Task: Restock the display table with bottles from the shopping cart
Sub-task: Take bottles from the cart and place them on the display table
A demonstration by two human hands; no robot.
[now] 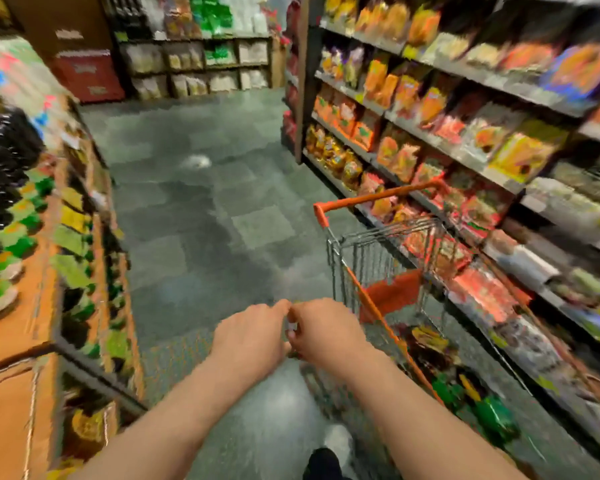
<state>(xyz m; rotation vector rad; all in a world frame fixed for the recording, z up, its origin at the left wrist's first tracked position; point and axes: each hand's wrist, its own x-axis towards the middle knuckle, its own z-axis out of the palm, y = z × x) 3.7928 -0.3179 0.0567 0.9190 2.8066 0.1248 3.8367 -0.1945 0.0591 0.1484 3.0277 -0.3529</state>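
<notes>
fingers: both sets curled, fingertips point(293, 327) meeting low centre of frame; something small and pale sits between them, too blurred to identify
left hand point(253, 337): back of hand up, knuckles bent, touching the right hand; can't tell if it grasps anything
right hand point(326, 336): same pose, thumb side against the left; grasp also can't be told
forearms: both bare, entering from the bottom edge and converging on the hands
shopping cart point(381, 258): right of the hands, lower right of centre; wire basket, orange handle, orange flap inside; neither hand is on it
bottles in cart point(478, 403): dark shapes with green and yellow patches, low in the basket, lower right of frame; heavy blur
display table point(32, 306): orange-brown top along the left edge of frame
bottles on table point(7, 188): dark tops with green and yellow labels, rows at mid left
table lower shelves point(94, 271): more green and yellow stock under the top
snack shelves point(465, 116): right side, orange and red packets
floor point(201, 220): grey tiles, centre of frame
shoe point(323, 462): dark, bottom edge below the hands
far shelves point(201, 64): upper centre, pale and green packs
</notes>
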